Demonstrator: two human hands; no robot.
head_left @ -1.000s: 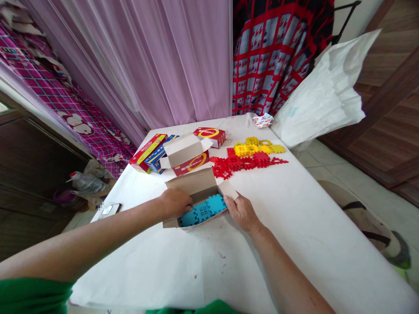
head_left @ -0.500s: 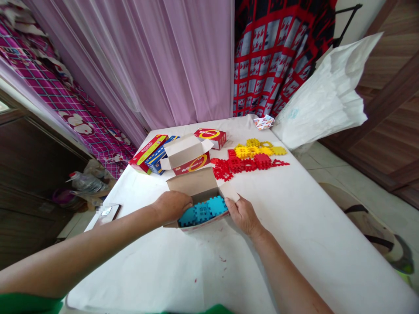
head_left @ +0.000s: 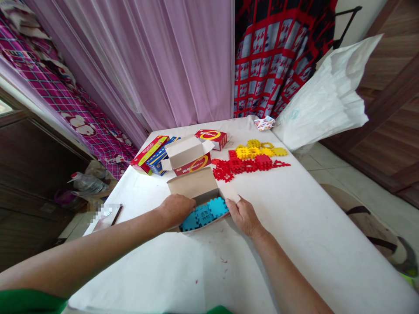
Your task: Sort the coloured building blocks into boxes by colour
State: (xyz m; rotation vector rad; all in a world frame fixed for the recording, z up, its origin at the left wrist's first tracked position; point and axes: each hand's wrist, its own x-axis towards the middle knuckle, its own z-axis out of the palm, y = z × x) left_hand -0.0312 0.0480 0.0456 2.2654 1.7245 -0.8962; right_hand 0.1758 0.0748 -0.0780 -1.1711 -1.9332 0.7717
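Note:
An open cardboard box [head_left: 191, 183] lies in front of me with its lid flap raised at the back. Inside are blue plastic interlocking pieces [head_left: 207, 213] with notched edges. My left hand [head_left: 176, 210] is closed over the box's left end, its fingertips down inside beside the blue pieces; what they pinch is hidden. My right hand [head_left: 244, 214] grips the box's right end, thumb on the side flap [head_left: 230, 192]. Beyond the box lie red interlocking pieces [head_left: 236, 164] and yellow ones [head_left: 252, 151].
Behind stand an opened red box [head_left: 193, 165], a closed red box [head_left: 213, 138], a blue box [head_left: 157, 159] and a red-and-yellow box [head_left: 149, 152]. A partly blurred phone [head_left: 111, 216] lies left on the white table [head_left: 157, 270]. A white sack [head_left: 321, 96] stands at the right.
My left hand has shifted slightly to the right at the box's left end. The blue pieces sit a little differently; my right hand has hardly moved.

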